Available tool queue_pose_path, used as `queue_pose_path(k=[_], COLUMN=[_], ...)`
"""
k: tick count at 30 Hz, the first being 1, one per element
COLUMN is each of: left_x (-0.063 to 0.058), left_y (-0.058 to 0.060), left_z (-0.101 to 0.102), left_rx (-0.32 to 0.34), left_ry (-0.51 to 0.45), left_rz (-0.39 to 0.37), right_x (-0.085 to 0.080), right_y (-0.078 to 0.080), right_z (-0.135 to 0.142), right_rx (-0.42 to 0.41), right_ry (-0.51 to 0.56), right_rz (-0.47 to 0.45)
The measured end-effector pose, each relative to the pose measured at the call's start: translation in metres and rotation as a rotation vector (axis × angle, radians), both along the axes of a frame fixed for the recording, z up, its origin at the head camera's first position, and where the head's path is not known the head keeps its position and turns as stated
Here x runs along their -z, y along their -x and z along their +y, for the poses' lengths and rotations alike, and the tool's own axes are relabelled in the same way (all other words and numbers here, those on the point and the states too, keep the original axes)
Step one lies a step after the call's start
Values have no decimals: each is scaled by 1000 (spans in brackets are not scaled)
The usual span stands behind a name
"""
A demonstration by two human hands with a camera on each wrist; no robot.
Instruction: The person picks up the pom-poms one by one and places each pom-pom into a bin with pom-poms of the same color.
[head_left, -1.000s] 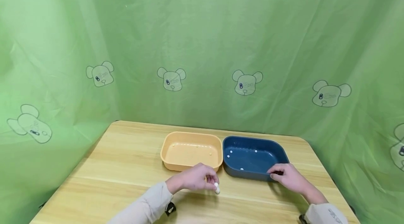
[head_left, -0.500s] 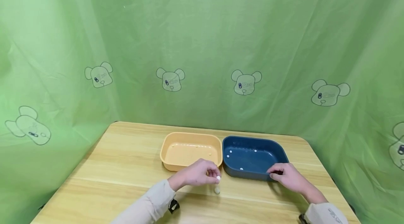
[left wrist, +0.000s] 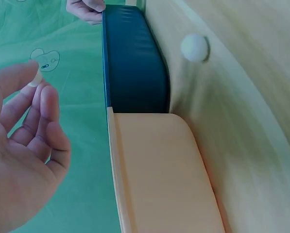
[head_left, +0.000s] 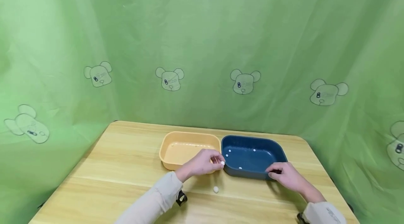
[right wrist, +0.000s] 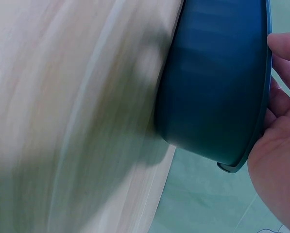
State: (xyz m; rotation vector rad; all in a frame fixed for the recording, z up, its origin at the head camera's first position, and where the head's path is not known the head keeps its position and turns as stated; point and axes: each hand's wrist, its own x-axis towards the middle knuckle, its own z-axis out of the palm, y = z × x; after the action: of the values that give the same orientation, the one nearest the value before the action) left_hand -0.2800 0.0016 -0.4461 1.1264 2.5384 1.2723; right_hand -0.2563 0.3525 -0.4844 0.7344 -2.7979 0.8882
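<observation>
Between its thumb and fingertips, my left hand [head_left: 202, 162] pinches a small white ball [head_left: 222, 163], held near where the two bins meet. The left wrist view shows the same small ball [left wrist: 36, 79] at the fingertips. A larger white ball [head_left: 216, 189] rests on the table in front of the bins. My right hand [head_left: 286, 175] grips the near right rim of the dark blue bin [head_left: 252, 174]; the right wrist view shows its thumb and fingers at that rim. Several small white balls [head_left: 254, 150] lie inside the blue bin. The orange bin [head_left: 170, 166] is partly hidden by my left hand.
Small pale balls [head_left: 196, 145] lie in the orange bin, which stands against the blue one. Both sit toward the back of a wooden table [head_left: 126, 175]. A green printed curtain [head_left: 202, 41] surrounds the table behind and at the sides.
My left hand has lifted the small ball off the larger white ball and carried it up toward the blue bin. The larger ball stays on the table. My right hand keeps its grip.
</observation>
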Motion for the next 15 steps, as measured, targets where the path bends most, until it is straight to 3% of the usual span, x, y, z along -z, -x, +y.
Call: queue_pose_path(k=[7, 15], left_x=[-1, -3], left_y=[8, 13], left_z=[9, 17], left_rx=[-63, -65], left_ry=[-17, -36], left_rz=[-53, -103], right_x=[-2, -6], right_y=[0, -3], right_z=[-1, 0], right_rx=[18, 23], right_ry=[-25, -11], right_rz=[-31, -52])
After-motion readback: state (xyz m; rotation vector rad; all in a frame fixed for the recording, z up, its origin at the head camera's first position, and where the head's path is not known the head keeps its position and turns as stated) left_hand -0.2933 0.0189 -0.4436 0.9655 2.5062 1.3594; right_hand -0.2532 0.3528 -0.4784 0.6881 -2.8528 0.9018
